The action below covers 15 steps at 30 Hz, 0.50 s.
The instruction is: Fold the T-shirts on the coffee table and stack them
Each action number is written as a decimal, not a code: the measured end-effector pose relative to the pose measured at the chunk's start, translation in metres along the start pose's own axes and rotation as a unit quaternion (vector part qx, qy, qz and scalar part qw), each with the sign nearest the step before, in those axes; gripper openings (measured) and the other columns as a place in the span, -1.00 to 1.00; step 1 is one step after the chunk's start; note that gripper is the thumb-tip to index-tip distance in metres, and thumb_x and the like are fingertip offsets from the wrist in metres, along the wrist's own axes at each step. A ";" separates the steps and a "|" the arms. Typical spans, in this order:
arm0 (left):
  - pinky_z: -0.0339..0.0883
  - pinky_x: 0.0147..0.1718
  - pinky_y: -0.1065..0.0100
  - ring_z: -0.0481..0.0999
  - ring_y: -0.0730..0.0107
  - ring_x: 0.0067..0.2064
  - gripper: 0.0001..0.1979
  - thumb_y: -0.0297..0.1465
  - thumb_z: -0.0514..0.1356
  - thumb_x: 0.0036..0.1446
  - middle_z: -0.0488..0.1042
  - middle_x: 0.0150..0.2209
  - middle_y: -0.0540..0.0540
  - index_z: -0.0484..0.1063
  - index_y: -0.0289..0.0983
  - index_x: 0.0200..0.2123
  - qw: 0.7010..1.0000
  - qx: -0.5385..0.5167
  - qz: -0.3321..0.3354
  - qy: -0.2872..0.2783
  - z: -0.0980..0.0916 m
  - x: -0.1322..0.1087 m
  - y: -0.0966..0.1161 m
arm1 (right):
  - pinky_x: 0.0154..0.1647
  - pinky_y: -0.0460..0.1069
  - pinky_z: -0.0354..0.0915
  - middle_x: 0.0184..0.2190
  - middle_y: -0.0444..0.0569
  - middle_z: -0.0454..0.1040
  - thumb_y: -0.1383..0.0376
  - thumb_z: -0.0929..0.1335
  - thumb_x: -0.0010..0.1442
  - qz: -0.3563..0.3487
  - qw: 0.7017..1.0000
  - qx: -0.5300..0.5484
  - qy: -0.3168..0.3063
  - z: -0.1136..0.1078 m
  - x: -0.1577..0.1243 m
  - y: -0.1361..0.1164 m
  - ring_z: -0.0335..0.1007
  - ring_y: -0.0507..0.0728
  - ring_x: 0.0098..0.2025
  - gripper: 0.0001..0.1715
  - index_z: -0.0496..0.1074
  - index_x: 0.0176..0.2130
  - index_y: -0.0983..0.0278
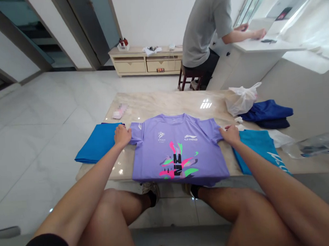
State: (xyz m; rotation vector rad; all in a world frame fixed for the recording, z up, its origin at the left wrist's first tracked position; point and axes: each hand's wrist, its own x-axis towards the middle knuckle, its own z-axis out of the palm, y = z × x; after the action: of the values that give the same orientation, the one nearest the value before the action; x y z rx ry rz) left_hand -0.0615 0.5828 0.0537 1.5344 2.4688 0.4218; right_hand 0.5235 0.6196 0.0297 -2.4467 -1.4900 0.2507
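Marble table [158, 105] — purple T-shirt [179, 155] laid flat, blue cloth [99, 143], teal shirt [259, 147], white plastic bag [241, 101], navy clothes [267, 113]

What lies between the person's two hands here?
In the head view, a purple Li-Ning T-shirt lies flat on the table between the left hand and right hand.
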 end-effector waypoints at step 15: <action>0.51 0.24 0.00 0.64 -0.11 0.21 -0.81 -0.34 0.28 0.30 0.68 0.10 -0.32 0.52 -0.24 -0.05 0.987 -0.142 -0.063 0.031 -0.006 -0.012 -0.007 | 0.34 0.20 0.41 0.01 0.24 0.66 0.29 0.43 0.28 0.068 0.985 0.152 0.055 -0.017 -0.025 -0.002 0.56 0.36 0.17 -0.71 0.60 -0.02 0.34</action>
State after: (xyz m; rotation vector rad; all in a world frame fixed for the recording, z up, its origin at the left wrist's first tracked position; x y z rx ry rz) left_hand -0.0642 0.5683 0.0567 1.2625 2.4062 0.7700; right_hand 0.5155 0.5961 0.0467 -2.2771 -1.1474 0.3375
